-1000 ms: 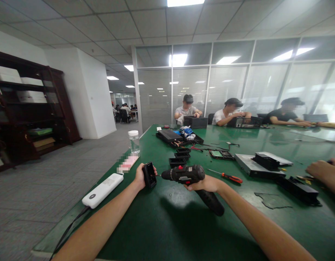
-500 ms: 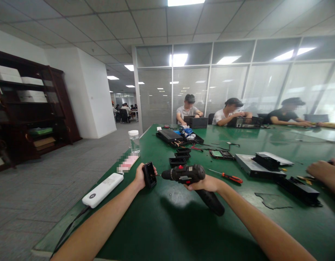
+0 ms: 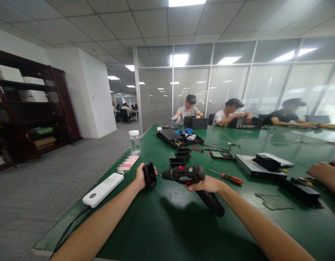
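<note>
**No legible writing in view**

Nothing can be read here. The pink item near the green table's left edge is blurred out, and the white power bank beside that edge shows only a round mark.

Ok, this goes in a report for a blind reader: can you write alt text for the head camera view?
The person's left hand holds a small black plastic part upright while the right hand presses a black cordless drill against it, over a green table. A white power bank, a red-handled screwdriver and other seated workers lie beyond.
</note>
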Demonstrator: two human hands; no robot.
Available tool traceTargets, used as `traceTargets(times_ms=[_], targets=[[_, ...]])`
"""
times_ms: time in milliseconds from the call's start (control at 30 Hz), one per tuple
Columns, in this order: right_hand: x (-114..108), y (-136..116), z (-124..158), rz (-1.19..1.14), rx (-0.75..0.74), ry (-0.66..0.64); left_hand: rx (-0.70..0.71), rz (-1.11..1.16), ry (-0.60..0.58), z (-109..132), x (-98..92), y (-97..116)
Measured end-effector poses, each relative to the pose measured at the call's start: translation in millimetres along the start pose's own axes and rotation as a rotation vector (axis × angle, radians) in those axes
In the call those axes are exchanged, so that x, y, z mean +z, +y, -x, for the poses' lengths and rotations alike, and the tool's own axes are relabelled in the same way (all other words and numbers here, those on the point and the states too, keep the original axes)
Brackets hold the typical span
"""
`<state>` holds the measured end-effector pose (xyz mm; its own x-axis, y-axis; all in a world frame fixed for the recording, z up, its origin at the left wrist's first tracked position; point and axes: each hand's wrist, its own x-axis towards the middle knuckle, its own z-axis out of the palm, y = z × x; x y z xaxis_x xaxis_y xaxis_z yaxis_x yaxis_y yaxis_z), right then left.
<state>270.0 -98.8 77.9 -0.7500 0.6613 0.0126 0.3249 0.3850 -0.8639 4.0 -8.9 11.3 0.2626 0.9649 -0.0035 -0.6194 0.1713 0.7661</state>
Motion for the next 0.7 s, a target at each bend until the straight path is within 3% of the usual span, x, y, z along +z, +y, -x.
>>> traceTargets(times_ms=[700], targets=[[0.4,-0.6,-0.1,-0.007,0.016,0.000,-0.012,0.025,-0.027,0.8,0.6,-0.1]])
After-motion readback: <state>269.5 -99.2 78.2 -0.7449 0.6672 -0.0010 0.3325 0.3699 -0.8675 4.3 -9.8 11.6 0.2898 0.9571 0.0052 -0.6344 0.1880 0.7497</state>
